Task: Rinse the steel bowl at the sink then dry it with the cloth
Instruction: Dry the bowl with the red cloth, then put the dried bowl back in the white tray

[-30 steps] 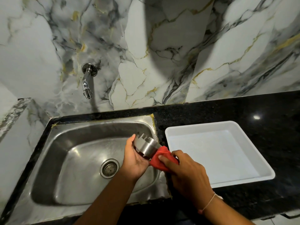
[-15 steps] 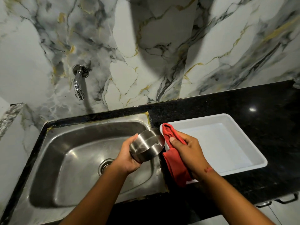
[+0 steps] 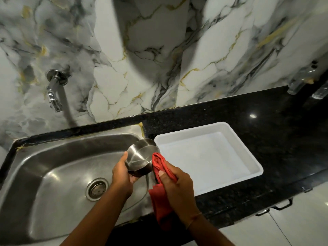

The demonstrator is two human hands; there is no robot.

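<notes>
Plainly, the steel bowl (image 3: pixel 141 158) is off the counter, held tilted on its side over the right end of the sink (image 3: pixel 53 174), its flat base turned toward the camera and its rim toward the far wall. The left hand (image 3: pixel 122 176) wraps its fingers around the bowl's lower left edge, thumb on the base. The right hand (image 3: pixel 175 185) is clenched around the red cloth (image 3: pixel 160 196), whose bunched top touches the bowl's right side while the rest hangs down over the counter edge.

The main risk, as I judge it, is a slip: the bowl is smooth, brushed metal, probably wet, and gripped by one hand only at its edge, so a firm push from the cloth could twist it free and drop it into the basin. The dangling tail of the cloth might also drag across the sink rim and pick up water, which would make drying poorer.

The cloth looks soft and creased. The sink is shiny steel with a round drain (image 3: pixel 97 189). To the right sits a white tray (image 3: pixel 252 157), rectangular, smooth and shallow, on a speckled black countertop (image 3: pixel 266 118). The wall tap (image 3: pixel 55 93) shows no running water
</notes>
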